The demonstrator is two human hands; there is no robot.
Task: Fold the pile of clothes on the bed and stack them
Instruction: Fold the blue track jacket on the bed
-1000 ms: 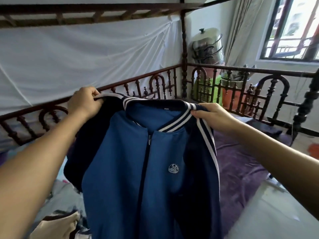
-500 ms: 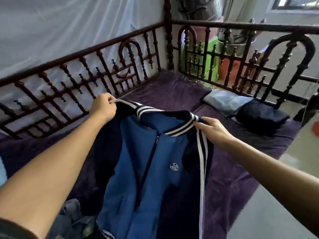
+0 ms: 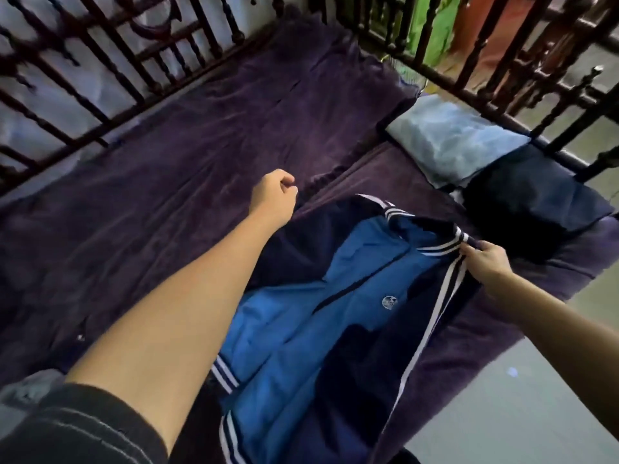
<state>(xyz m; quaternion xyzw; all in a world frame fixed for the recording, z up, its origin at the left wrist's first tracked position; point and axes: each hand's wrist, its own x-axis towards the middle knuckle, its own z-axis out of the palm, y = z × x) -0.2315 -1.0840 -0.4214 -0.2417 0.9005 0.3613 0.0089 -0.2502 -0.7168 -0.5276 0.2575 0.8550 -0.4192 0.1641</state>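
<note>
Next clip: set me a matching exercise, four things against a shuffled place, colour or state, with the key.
1 jacket
2 right hand
3 light blue folded garment
4 blanket

a by the railing
b purple, spread flat
c pinching the striped collar
d blue, front up

Pairs: 1-d, 2-c, 3-a, 4-b

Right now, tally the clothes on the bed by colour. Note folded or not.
blue jacket, unfolded, white-striped trim: 1
light blue garment, folded: 1
dark navy garment, folded: 1
grey cloth, cut off at the lower-left edge, state unclear: 1
Total: 4
</note>
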